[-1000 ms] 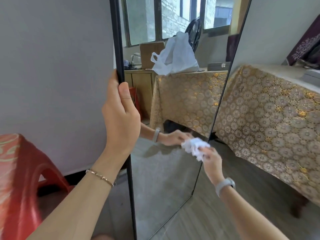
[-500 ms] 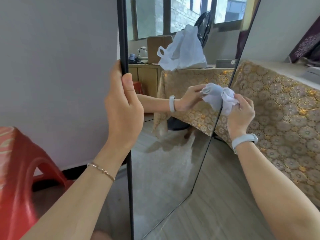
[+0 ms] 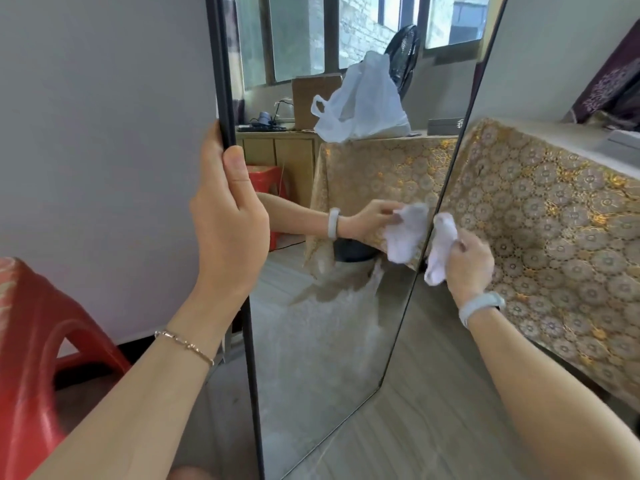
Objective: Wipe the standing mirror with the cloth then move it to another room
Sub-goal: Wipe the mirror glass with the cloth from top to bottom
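Head view: the standing mirror (image 3: 322, 323) stands on the floor, turned edge-on between the person's arms. The left hand (image 3: 227, 233) has its fingers (image 3: 211, 150) wrapped around the dark left frame edge, thumb pressed flat on the front. The right hand (image 3: 469, 265) pinches the bunched white cloth (image 3: 440, 244) against the mirror's right edge, close to the draped tabletop (image 3: 554, 209). Only one hand steadies the mirror, so a hard sideways wipe could likely twist or tip it. A hazy smear low on the glass suggests wiping is unfinished.
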{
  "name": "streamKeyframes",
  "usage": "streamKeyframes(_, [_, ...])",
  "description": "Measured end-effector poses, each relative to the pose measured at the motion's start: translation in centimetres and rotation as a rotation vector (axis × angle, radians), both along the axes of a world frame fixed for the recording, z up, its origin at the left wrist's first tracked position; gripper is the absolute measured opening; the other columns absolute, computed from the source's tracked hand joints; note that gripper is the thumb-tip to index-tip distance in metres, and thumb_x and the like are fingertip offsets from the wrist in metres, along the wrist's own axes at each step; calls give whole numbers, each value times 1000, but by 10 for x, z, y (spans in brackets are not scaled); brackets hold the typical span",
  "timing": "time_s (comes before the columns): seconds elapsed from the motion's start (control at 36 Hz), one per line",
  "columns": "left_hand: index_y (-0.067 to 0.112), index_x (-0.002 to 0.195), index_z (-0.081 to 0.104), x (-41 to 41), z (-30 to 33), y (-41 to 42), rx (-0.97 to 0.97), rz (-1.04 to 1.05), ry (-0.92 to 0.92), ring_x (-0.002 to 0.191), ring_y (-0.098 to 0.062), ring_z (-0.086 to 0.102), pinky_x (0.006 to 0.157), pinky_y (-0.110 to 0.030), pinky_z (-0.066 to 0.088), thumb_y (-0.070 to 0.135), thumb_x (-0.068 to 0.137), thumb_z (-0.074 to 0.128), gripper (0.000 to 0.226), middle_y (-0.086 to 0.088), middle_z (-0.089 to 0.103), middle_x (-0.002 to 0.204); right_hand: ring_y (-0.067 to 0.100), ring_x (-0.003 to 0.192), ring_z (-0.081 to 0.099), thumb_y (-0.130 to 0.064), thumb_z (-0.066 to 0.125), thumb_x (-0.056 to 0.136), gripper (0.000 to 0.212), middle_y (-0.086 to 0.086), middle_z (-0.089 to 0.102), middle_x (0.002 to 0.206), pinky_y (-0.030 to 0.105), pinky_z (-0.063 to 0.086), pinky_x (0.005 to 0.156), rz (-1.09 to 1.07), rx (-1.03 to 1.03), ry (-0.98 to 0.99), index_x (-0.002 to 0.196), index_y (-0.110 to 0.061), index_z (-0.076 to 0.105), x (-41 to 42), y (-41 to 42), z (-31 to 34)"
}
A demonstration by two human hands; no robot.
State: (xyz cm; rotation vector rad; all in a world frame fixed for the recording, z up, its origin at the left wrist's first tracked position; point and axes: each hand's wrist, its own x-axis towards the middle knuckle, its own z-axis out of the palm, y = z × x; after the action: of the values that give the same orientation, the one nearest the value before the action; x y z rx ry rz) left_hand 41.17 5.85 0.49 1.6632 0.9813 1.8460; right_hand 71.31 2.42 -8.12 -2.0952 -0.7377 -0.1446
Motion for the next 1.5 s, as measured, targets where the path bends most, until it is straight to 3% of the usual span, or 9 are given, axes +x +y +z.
streamKeyframes(0.11, [-3, 114, 45, 2, 0, -3, 5, -7, -9, 64, 15, 47, 62, -1, 34, 13, 99, 26, 29, 16, 37, 67, 27, 92, 52, -5, 42, 90, 32, 10, 50, 99, 25, 34, 75, 40, 376, -161, 116, -7, 60, -10, 21, 40])
streamKeyframes(0.22, [4, 121, 43, 3, 1, -6, -1, -36, -26, 70, 25, 45, 66, 5, 32, 12, 99, 26, 29, 22, 35, 73, 31, 90, 53, -6, 42, 88, 36, 18, 57, 96, 20, 31, 72, 102, 277, -176, 120, -11, 59, -26, 33, 9])
streamKeyframes(0.36, [2, 135, 30, 1, 0, -6, 8, -39, -10, 75, 36, 37, 67, 10, 27, 10, 99, 27, 37, 30, 31, 84, 35, 102, 58, -17, 39, 94, 33, 21, 59, 117, 38, 47, 86, 21, -187, 555, 120, -5, 55, -20, 3, -68])
streamKeyframes(0.47, [4, 133, 35, -3, -1, -2, 7, -24, -14, 71, 26, 44, 67, 5, 33, 13, 99, 26, 36, 25, 37, 78, 34, 93, 56, -25, 42, 94, 28, 20, 59, 101, 36, 43, 75, -100, -294, 641, 100, -1, 57, -31, -25, -90])
streamKeyframes(0.81, [2, 131, 38, 0, -3, 1, 26, -43, -8, 70, 16, 48, 65, -1, 37, 18, 98, 26, 38, 21, 43, 75, 16, 92, 47, 3, 43, 87, 26, 10, 54, 98, 10, 36, 75, 234, 385, -145, 106, 0, 61, -41, 14, 7])
streamKeyframes(0.89, [4, 134, 35, -1, -4, 2, 33, -40, -13, 66, 12, 48, 63, -4, 38, 17, 99, 27, 38, 18, 41, 70, 21, 90, 52, 11, 47, 83, 25, 22, 60, 99, 23, 43, 79, 324, 346, -338, 98, 4, 66, -60, 10, -19])
streamKeyframes(1.03, [1, 128, 40, -1, -2, 3, 54, -20, -39, 63, 12, 47, 60, -3, 37, 13, 99, 27, 34, 20, 38, 69, 26, 82, 61, 16, 53, 79, 30, 14, 65, 96, 9, 41, 72, 436, 107, -156, 98, 0, 68, -84, -26, -99])
streamKeyframes(1.17, [4, 130, 39, -4, -3, 1, 56, -43, -43, 62, 11, 47, 60, -6, 37, 13, 99, 26, 34, 18, 36, 67, 22, 94, 60, 9, 45, 84, 33, 1, 64, 100, 29, 46, 81, 485, -281, 35, 98, -7, 70, -82, -58, -133])
streamKeyframes(1.5, [-2, 126, 42, -2, -18, -14, -83, -78, -21, 66, 17, 47, 65, -3, 38, 15, 99, 29, 35, 18, 42, 73, 16, 93, 53, 5, 51, 85, 23, 9, 59, 103, 20, 45, 80, 351, 348, -156, 100, 0, 68, -86, -14, -12])
